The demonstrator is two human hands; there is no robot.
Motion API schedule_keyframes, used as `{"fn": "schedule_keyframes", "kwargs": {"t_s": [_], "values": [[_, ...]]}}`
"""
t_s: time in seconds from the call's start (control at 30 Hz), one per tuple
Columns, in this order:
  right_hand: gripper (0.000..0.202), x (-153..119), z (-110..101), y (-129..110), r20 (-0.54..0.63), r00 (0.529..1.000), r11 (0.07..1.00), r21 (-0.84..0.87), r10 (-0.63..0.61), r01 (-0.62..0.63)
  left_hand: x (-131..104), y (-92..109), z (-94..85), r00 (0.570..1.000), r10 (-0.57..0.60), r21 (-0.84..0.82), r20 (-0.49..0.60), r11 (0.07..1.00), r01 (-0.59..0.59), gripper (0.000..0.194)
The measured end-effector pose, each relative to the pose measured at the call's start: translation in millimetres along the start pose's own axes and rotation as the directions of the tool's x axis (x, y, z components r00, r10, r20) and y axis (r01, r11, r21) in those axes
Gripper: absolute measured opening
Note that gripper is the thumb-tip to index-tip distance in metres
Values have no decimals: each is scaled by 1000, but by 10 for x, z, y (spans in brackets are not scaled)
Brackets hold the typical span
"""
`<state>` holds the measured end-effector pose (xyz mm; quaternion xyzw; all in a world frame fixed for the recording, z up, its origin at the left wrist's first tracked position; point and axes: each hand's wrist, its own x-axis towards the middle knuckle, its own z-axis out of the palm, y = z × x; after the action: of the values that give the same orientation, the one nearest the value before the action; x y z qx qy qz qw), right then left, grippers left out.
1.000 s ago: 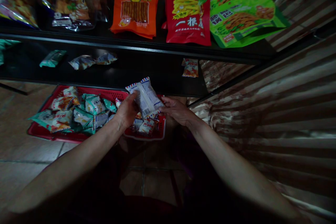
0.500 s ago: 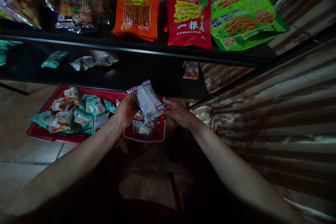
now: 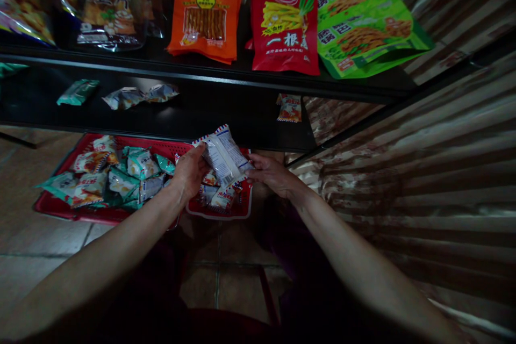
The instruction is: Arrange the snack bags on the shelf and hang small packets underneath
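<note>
Between my hands is a small white-and-blue snack bag (image 3: 224, 155), its printed back with a seam and barcode turned up. My left hand (image 3: 191, 167) grips the bag's left edge, thumb on top. On the other side, my right hand (image 3: 271, 173) pinches its lower right corner. Below the bag stands a small red basket (image 3: 220, 215) with several snack bags in it, partly hidden by the held one. To the left, a larger red basket (image 3: 76, 216) holds several green, white and orange snack bags, and my left forearm covers part of it.
A black shelf (image 3: 226, 102) runs across; on its lower board lie a green packet (image 3: 78, 92), silvery packets (image 3: 140, 95) and an orange-white packet (image 3: 289, 107). Orange (image 3: 205, 13), red (image 3: 284, 27) and green (image 3: 366, 37) bags stand above. A striped curtain (image 3: 407, 172) hangs at right.
The view has shifted slightly, so the shelf and baskets appear a little further left. Both hands still hold the same snack bag, almost unmoved.
</note>
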<state>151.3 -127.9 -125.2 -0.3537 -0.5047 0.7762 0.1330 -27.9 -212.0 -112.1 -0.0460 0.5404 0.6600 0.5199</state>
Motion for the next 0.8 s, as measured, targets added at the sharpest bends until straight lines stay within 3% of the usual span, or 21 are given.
{"fn": "schedule_keyframes", "kwargs": {"t_s": [0.27, 0.43, 0.5, 0.6, 0.7, 0.8], "values": [[38, 19, -47, 21, -12, 999, 996, -79, -53, 52, -65, 42, 60, 999, -24, -15, -30, 1000, 23, 16], [41, 79, -87, 127, -89, 980, 915, -380, -180, 133, -59, 61, 88, 998, -47, -24, -31, 999, 47, 19], [48, 85, -94, 152, -135, 953, 815, -558, -270, 152, -36, 54, 87, 998, -55, -40, -44, 998, 53, 20], [54, 56, -76, 136, -120, 881, 570, -800, -457, 187, 7, 32, 86, 996, -71, -58, -62, 996, 67, 21], [45, 1, -32, 90, 4, 811, 330, -912, -586, 243, 36, 16, 98, 991, -103, -55, -86, 994, 99, 20], [42, -39, 22, 73, 169, 800, 200, -919, -576, 338, 52, 3, 107, 989, -110, -45, -95, 993, 106, 18]]}}
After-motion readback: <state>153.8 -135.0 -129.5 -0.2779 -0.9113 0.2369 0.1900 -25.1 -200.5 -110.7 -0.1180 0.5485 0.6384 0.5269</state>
